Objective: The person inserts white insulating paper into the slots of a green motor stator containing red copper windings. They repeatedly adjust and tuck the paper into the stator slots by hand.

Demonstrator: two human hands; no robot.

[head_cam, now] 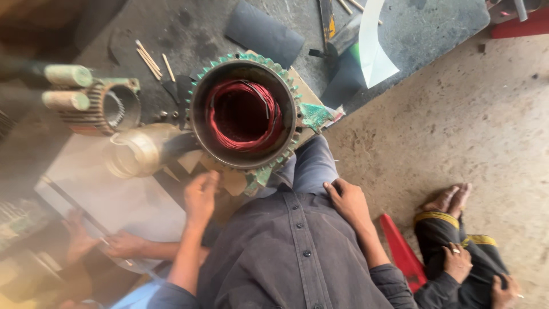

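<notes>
Now touching the green motor stator [245, 114] at frame centre with loose left hand [200, 197]; resting right hand [347, 201], unclenched, on the knee [311, 166].

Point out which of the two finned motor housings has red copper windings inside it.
The large green-finned stator in the middle, by the person's left hand: red coils line its bore. The smaller housing to its left shows a bare bore.
</notes>
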